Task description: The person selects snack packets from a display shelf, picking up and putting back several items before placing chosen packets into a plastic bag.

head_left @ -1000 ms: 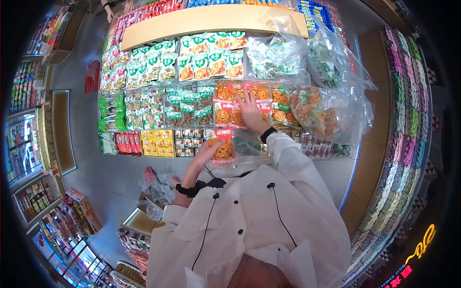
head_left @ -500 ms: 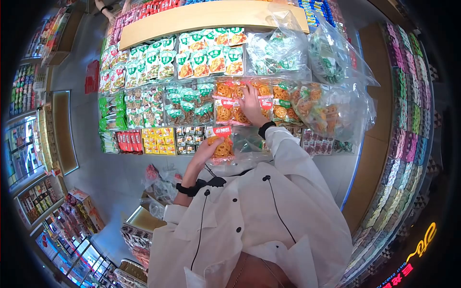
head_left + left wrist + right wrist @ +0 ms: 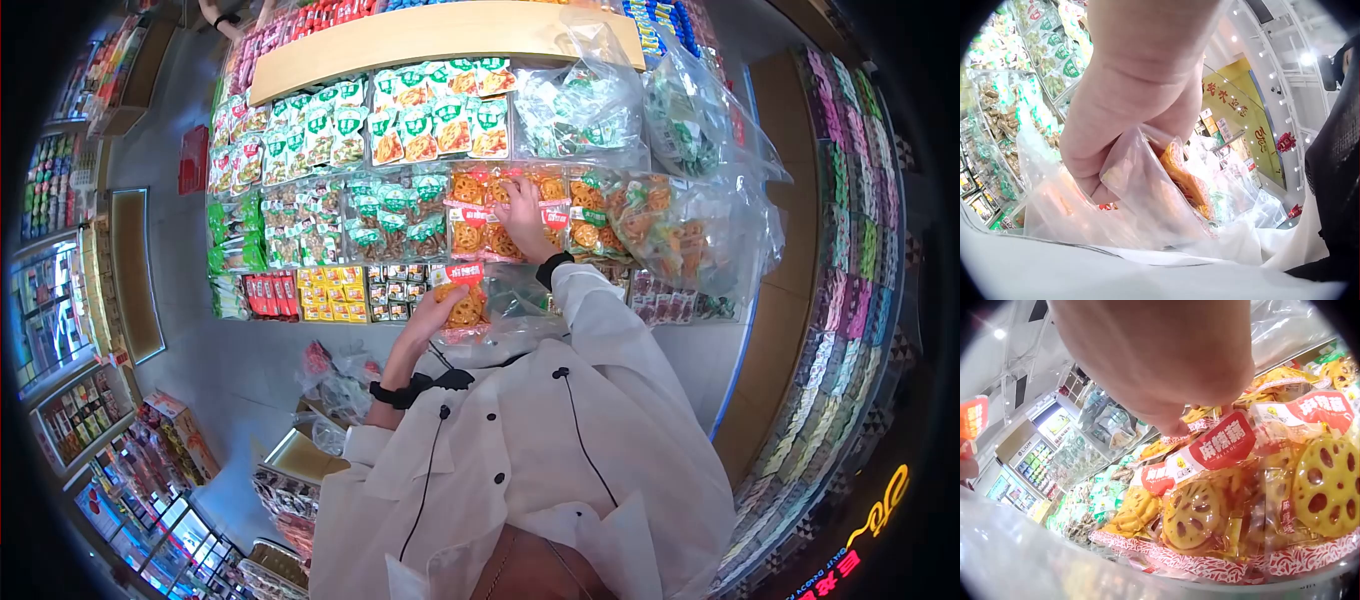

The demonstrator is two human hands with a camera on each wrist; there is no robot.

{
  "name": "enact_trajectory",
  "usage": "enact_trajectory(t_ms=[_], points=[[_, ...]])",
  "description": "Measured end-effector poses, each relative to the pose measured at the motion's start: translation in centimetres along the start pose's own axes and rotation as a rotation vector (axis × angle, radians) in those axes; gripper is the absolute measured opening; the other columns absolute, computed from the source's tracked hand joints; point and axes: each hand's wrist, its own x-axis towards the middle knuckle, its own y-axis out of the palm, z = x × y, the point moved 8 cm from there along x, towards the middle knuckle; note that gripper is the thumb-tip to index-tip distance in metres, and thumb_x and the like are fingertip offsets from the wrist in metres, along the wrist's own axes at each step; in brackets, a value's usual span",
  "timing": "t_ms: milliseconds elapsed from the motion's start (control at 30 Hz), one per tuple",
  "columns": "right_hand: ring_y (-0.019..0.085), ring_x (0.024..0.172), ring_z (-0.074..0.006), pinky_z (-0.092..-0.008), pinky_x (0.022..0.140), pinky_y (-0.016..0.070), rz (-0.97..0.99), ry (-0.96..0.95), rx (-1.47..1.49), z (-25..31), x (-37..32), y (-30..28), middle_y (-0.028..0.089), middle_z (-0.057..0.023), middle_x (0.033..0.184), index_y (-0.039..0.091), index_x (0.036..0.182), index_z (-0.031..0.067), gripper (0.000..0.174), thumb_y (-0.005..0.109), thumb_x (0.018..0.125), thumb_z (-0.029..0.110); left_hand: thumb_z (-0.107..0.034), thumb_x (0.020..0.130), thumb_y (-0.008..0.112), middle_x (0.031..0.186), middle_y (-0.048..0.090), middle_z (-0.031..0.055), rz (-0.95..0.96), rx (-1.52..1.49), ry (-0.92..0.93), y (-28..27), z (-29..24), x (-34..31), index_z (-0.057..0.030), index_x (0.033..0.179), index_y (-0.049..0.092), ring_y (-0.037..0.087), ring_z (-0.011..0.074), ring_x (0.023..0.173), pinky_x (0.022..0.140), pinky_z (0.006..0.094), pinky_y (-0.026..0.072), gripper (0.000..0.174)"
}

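My left hand [image 3: 428, 315] grips a lotus root snack packet [image 3: 466, 308] with a red and white label, low at the near side of the display. In the left wrist view its fingers also pinch the clear plastic bag [image 3: 1141, 187], whose folds overlap an orange packet [image 3: 1186, 181]. My right hand [image 3: 524, 222] reaches over a compartment of lotus root packets [image 3: 466, 238]. Its fingers extend to the gap behind the front row, and in the right wrist view their tips touch the tops of red-labelled packets [image 3: 1225, 440].
Clear bags of packets [image 3: 690, 235] lie at the right of the display. Green and white packets [image 3: 430, 115] fill compartments behind, below a wooden board [image 3: 450, 45]. Small yellow packs [image 3: 330, 295] sit at the front left. Another person's arm [image 3: 220, 18] shows at the far left.
My right hand's fingers have bent a little and shifted slightly among the lotus root packets. The left hand keeps its hold on the packet, nearly still. The other person's arm reaches further into view.
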Motion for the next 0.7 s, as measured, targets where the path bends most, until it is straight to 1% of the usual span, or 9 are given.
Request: enact_trajectory(t_ms=[133,200,500,633,700], points=[[0.051,0.115,-0.0378,-0.0458,0.101,0.044,-0.035,0.021,0.019,-0.3,0.2,0.0,0.054,-0.0191,0.125,0.062,0.117,0.0007,0.042,0.075,0.078,0.013,-0.037,0.1,0.06,0.108,0.07,0.0059,0.025,-0.045,0.002,-0.3,1.2,0.6,0.0008,0.121,0.062,0.068,0.0151,0.095,0.086,0.0279,0.0532,0.043],[0.05,0.116,-0.0395,-0.0468,0.099,0.0452,-0.036,0.053,0.072,-0.4,0.3,-0.2,0.053,-0.0208,0.125,0.063,0.114,0.0004,0.039,0.072,0.078,0.012,-0.039,0.097,0.062,0.103,0.07,0.0061,0.041,-0.101,0.035,-0.2,1.1,0.6,0.0024,0.118,0.064,0.068,0.013,0.089,0.08,0.0268,0.0532,0.046],[0.048,0.118,-0.0391,-0.0468,0.099,0.0445,0.013,0.042,0.021,0.5,0.1,0.9,0.05,-0.0199,0.124,0.062,0.116,0.0018,0.039,0.073,0.08,0.01,-0.037,0.098,0.063,0.103,0.07,0.0047,0.019,-0.051,0.035,-0.3,0.5,0.8,0.0024,0.12,0.064,0.067,0.0114,0.09,0.08,0.0267,0.0529,0.045],[0.048,0.117,-0.0394,-0.0469,0.099,0.0445,0.001,0.029,0.051,0.2,0.2,0.7,0.05,-0.0201,0.124,0.062,0.117,0.0018,0.039,0.072,0.08,0.009,-0.036,0.098,0.063,0.105,0.07,0.0048,0.01,-0.038,0.027,-0.3,0.5,0.6,0.0023,0.12,0.064,0.067,0.0113,0.091,0.08,0.0267,0.0529,0.044],[0.051,0.118,-0.0381,-0.045,0.1,0.0443,-0.013,0.017,0.075,0.2,0.1,0.6,0.052,-0.0196,0.125,0.062,0.116,0.0029,0.039,0.076,0.081,0.012,-0.035,0.098,0.063,0.105,0.07,0.005,0.019,-0.069,0.027,-0.1,0.6,0.7,0.0023,0.119,0.064,0.067,0.012,0.091,0.081,0.0267,0.0532,0.043]])
